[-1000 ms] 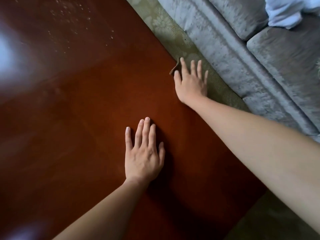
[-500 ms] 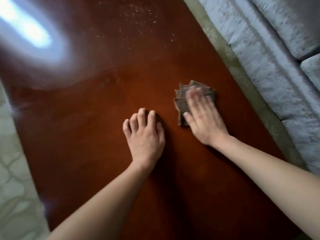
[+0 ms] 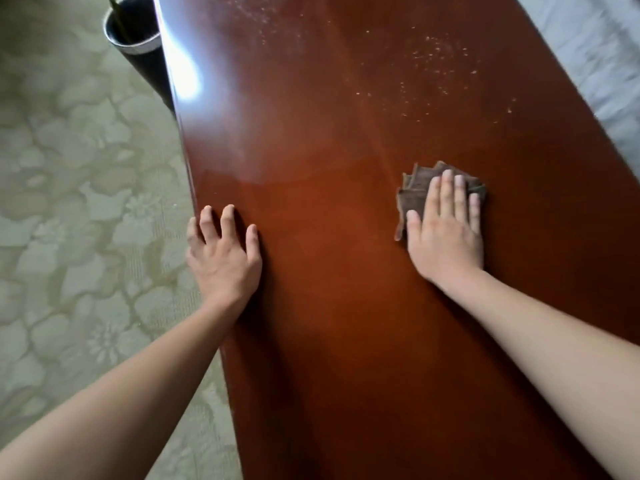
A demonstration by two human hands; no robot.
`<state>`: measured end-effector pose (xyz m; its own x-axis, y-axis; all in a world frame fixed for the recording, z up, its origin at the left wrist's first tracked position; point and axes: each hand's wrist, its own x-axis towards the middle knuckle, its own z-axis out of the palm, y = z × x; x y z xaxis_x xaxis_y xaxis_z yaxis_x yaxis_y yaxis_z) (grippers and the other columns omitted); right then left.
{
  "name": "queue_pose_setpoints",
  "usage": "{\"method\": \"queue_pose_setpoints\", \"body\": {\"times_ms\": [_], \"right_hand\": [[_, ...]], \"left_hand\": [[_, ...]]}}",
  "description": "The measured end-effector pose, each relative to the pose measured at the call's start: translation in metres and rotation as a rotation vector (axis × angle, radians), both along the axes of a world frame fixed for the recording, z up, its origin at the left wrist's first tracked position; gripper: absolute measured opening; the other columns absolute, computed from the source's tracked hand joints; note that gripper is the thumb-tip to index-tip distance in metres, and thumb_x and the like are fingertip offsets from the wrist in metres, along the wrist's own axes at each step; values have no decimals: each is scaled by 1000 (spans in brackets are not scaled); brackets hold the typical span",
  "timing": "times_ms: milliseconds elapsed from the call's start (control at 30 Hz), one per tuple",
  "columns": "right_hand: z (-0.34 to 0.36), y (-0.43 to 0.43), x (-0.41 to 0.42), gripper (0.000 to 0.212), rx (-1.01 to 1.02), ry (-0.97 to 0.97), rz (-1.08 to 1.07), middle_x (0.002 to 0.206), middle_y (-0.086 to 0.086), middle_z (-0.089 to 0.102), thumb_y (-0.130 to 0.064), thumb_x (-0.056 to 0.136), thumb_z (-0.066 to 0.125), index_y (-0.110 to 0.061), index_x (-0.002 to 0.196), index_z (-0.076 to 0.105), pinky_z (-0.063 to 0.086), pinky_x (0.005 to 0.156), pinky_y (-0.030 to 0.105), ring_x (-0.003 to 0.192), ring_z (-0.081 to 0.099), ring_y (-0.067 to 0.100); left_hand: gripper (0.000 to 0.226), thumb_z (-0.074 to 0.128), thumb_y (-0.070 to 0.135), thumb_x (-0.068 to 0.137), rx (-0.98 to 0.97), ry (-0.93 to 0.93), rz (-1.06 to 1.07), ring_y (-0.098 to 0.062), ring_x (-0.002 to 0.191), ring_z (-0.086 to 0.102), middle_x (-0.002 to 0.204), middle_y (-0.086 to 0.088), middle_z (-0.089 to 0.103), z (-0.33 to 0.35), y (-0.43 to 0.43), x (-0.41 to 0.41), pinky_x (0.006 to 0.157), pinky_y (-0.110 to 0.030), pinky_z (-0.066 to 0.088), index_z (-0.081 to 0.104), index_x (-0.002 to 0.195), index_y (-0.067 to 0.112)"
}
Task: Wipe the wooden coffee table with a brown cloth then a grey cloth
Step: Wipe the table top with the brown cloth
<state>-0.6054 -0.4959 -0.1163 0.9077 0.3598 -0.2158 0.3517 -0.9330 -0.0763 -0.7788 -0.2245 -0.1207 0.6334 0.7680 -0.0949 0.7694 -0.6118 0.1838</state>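
On table [image 3: 329, 306]: right hand [image 3: 446, 233] flat, fingers straight, pressing folded brown cloth [image 3: 415, 192]. Left hand [image 3: 221, 258] spread, bracing edge. Cloth soft, light; likely slides best under palm.

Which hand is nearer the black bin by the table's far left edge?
Left. The left hand rests at the same table edge as the black bin; the right hand presses the brown cloth farther across.

Folded brown cloth [image 3: 420, 192] on glossy, apparently crumb-flecked table [image 3: 329, 306]
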Motion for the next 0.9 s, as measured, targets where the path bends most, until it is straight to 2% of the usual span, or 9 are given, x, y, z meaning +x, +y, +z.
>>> {"method": "queue_pose_setpoints", "body": {"times_ms": [100, 167, 267, 367, 533, 600, 733, 800, 900], "right_hand": [[-3, 77, -44, 79, 68, -12, 157, 173, 18, 10, -48, 101, 7, -1, 164, 13, 4, 130, 50, 162, 7, 32], [-3, 119, -74, 76, 79, 1, 314, 174, 16, 3, -47, 102, 6, -3, 165, 6, 1, 130, 50, 162, 1, 31], [0, 144, -95, 73, 56, 68, 525, 174, 13, -15, -50, 108, 9, -7, 163, -12, -7, 130, 48, 161, -16, 27], [2, 135, -94, 73, 24, 74, 618, 173, 11, -16, -53, 110, 12, -9, 163, -13, -9, 130, 46, 160, -19, 24], [0, 151, -122, 75, 11, 65, 548, 173, 12, -14, -53, 107, 9, -7, 163, -9, -7, 130, 47, 161, -15, 25], [-1, 166, -135, 76, 2, 38, 530, 174, 13, -11, -54, 107, 9, -7, 164, -7, -7, 130, 46, 161, -13, 26], [-7, 220, -155, 76, 15, 12, 460, 175, 14, 2, -53, 106, 15, -5, 165, 6, 3, 132, 48, 162, -1, 27], [-11, 246, -161, 77, 21, -21, 387, 174, 15, 6, -52, 106, 18, -5, 165, 10, 7, 131, 49, 162, 4, 28], [-12, 277, -155, 76, 11, -24, 291, 175, 14, 5, -51, 105, 18, -5, 165, 8, 4, 131, 48, 162, 4, 27]], "left_hand": [[67, 27, 57, 106, -136, -79, 100, -28, 159, 14, 175, 4, 4, 2, 3, 2, 118, -54, 33, 6, 165, 33], [67, 24, 52, 108, -206, -182, 146, -25, 160, 15, 175, 4, 1, 5, 3, 2, 119, -51, 31, -2, 166, 30], [67, 25, 49, 109, -267, -323, 160, -24, 160, 16, 175, 0, 5, 5, 6, -1, 124, -47, 24, -2, 167, 26], [70, 24, 54, 107, -297, -388, 172, -22, 160, 17, 175, -1, 10, 2, 11, -1, 125, -45, 23, 2, 167, 25], [80, 17, 67, 100, -415, -542, 274, -19, 158, 24, 173, 1, 17, 10, 13, -4, 124, -41, 26, 6, 167, 26], [82, 19, 70, 98, -643, -698, 387, -12, 157, 23, 173, 5, 19, 0, 21, -6, 123, -31, 22, 13, 167, 25], [101, 31, 96, 83, -1373, -810, 647, -13, 140, 52, 157, -1, 51, -5, 71, -13, 123, -42, 33, 32, 161, 31], [86, 21, 84, 95, -1510, -786, 632, -12, 133, 57, 149, 1, 57, 4, 90, -6, 123, -39, 33, 23, 162, 30], [100, 15, 88, 91, -1606, -711, 617, -23, 141, 52, 157, -8, 51, 1, 123, 5, 124, -47, 33, 30, 163, 20]]}}
